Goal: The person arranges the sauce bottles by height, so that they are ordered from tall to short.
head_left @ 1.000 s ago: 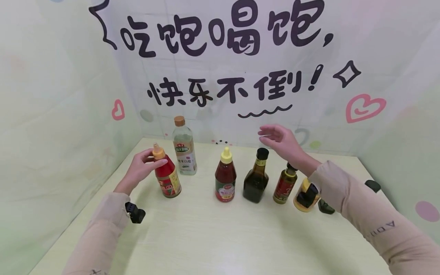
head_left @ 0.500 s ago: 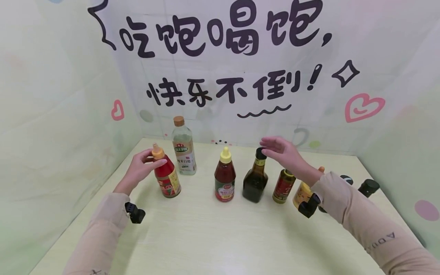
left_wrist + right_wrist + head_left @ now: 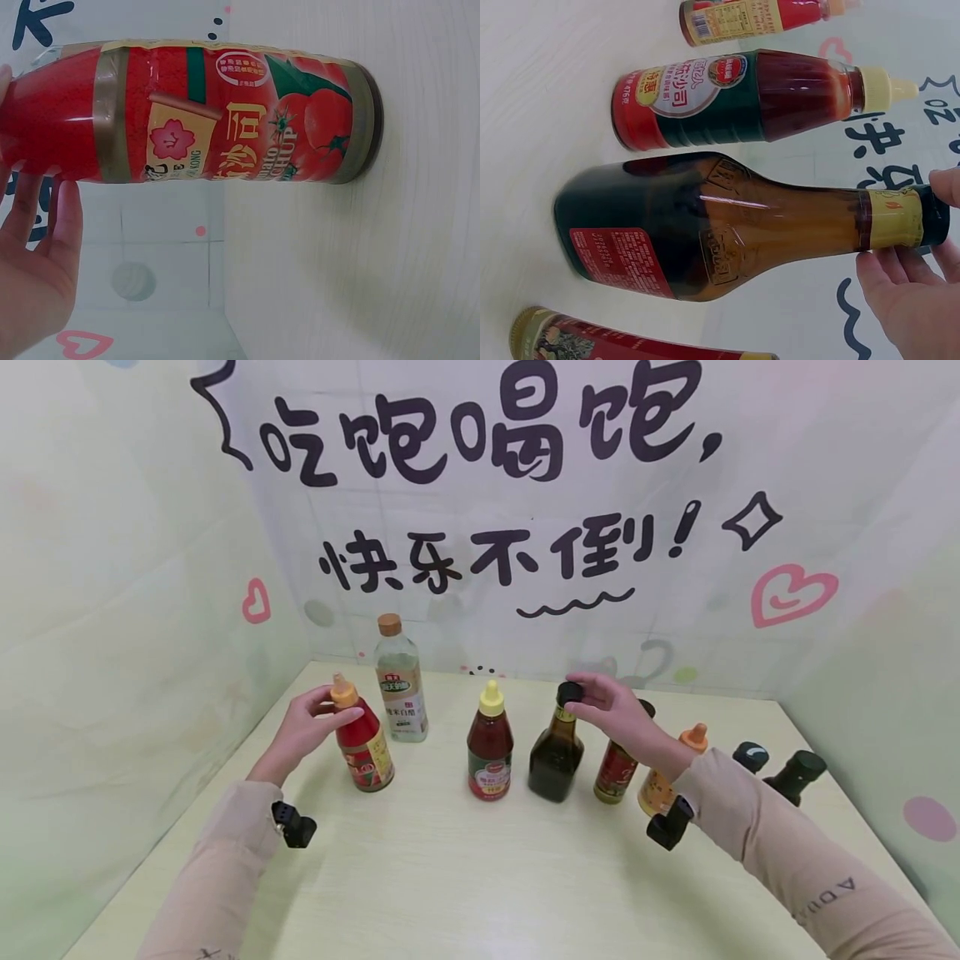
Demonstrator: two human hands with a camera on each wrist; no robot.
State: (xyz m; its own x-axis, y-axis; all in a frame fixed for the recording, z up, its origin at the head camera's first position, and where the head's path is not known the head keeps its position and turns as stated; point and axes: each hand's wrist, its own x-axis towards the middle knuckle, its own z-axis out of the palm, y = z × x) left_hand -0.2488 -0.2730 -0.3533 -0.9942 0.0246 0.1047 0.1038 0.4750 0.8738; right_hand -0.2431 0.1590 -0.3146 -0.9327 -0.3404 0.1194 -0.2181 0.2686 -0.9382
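Note:
On the left of the head view, my left hand (image 3: pixel 303 727) grips a red ketchup bottle (image 3: pixel 367 752) around its upper part, just under the orange cap. Its tomato label (image 3: pixel 315 127) fills much of the left wrist view, and the bottle stands upright on the table. My right hand (image 3: pixel 622 718) holds the neck of a dark brown glass sauce bottle (image 3: pixel 555 768), thumb and fingers at its black cap (image 3: pixel 934 215). A red label (image 3: pixel 619 255) shows on that bottle's side in the right wrist view.
Between the two held bottles stands a yellow-capped ketchup bottle (image 3: pixel 491 760). A clear vinegar bottle (image 3: pixel 405 693) is behind the left one. To the right, partly behind my arm, are a red-labelled bottle (image 3: pixel 615 772), an orange-capped bottle (image 3: pixel 656 789) and a dark-capped bottle (image 3: pixel 801 772).
My right hand has come down from above the dark glass bottle and closed its fingers round the neck by the cap. My left hand stays on the ketchup bottle.

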